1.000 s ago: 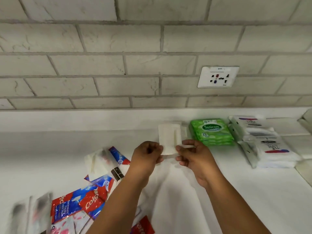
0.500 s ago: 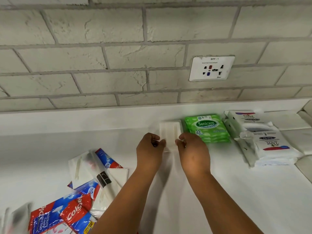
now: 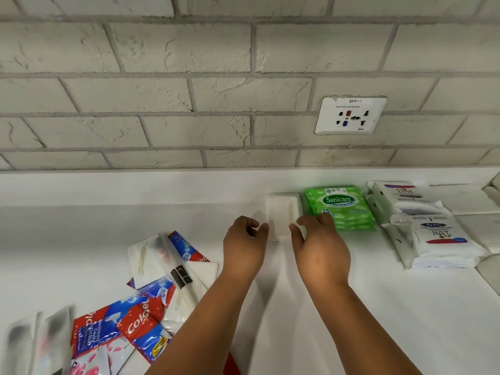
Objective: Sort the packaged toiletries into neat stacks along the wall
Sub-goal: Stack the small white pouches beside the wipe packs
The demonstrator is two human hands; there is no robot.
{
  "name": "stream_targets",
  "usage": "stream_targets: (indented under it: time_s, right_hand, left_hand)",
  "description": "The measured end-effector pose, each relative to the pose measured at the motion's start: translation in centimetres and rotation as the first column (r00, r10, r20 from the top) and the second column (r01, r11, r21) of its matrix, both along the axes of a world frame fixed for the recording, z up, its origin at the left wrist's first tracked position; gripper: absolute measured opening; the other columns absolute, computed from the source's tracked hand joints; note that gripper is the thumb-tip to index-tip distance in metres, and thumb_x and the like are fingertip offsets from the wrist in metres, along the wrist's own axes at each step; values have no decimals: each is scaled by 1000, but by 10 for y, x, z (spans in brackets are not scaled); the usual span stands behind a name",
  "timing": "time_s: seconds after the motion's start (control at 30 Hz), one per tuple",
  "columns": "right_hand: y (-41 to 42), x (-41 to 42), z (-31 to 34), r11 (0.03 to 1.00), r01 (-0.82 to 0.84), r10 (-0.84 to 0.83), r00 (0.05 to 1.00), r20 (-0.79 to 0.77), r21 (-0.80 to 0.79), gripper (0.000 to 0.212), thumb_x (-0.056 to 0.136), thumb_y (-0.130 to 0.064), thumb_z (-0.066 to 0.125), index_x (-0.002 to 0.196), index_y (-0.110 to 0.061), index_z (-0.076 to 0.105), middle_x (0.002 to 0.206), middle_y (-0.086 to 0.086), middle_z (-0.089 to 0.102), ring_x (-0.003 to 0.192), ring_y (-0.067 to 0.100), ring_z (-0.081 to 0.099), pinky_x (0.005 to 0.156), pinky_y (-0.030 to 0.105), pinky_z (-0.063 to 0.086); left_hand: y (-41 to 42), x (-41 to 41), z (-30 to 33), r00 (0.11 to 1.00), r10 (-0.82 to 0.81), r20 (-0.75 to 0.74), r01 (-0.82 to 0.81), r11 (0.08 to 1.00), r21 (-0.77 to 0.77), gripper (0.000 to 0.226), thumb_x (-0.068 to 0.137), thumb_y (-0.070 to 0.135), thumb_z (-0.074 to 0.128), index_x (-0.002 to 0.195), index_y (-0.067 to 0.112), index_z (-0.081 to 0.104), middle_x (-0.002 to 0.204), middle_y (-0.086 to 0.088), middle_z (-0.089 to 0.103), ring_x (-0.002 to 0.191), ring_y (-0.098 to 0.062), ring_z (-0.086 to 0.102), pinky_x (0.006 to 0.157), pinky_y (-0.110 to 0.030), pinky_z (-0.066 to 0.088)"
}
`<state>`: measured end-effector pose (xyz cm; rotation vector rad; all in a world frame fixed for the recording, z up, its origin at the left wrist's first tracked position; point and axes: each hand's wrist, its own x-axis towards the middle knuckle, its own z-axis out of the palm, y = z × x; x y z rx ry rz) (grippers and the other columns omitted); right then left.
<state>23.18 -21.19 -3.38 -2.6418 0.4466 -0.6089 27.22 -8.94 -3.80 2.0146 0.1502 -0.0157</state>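
Lower left: blurred clear sachets (image 3: 35,345), contents unreadable; red-and-blue Colgate packets (image 3: 135,323) cut by frame edge. Centre: left hand (image 3: 243,244), right hand (image 3: 319,244), fingers loosely curled beside white flat packet stack (image 3: 281,212) on white bench (image 3: 81,226); contact unclear. Right: green Sanicare wipes (image 3: 339,209), white Dove packs (image 3: 433,234).

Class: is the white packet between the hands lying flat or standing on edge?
Lying flat: the white packet shows its broad face up on the counter, beside the green Sanicare pack.

The flat white sachet stack (image 3: 282,216) lay between both hands against the wall, the green Sanicare wipes pack (image 3: 339,208) just right, loose red-and-blue toothpaste sachets (image 3: 135,324) well left.
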Motion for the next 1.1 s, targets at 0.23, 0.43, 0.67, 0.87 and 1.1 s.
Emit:
stream_targets:
  time_s: [0.23,0.43,0.67,0.87,1.1]
  right_hand:
    - [38,-24,11,990,-111,113,994,-12,92,20,91,-39,57,102,-25,66,110,-3,57,72,21,63,54,26,42]
    - [85,-40,14,953,-265,273,961,-35,146,21,92,-42,54,105,-29,64,109,-8,57,79,13,62,62,26,50]
    - [148,-43,8,880,-438,460,881,-107,182,25,94,-42,51,111,-28,62,111,-8,57,93,8,59,72,16,46]
    - [182,-23,-6,858,-487,508,852,-128,164,21,93,-38,54,106,-24,62,107,-3,58,100,8,54,80,16,47]
    - [190,-6,-25,908,-406,418,887,-197,102,36,95,-38,50,128,-23,51,123,-1,54,113,10,48,88,19,47]
  left_hand:
    - [52,-42,13,998,59,25,-59,998,13,12,91,32,59,92,20,60,82,10,62,71,-5,57,55,-11,37]
    - [109,-62,19,990,138,21,-138,990,33,12,92,32,58,90,21,61,84,7,64,73,-8,60,56,-16,38]
    - [176,-61,16,975,209,81,-216,971,98,6,92,23,56,92,21,62,89,8,64,77,-5,58,60,-16,40]
    - [230,-33,4,980,201,2,-195,949,246,17,93,28,56,101,17,66,105,-2,69,85,-14,61,75,-25,44]
    - [245,2,-14,998,45,-39,-16,833,553,57,89,51,55,135,20,48,139,-4,49,125,-25,46,102,-37,39]
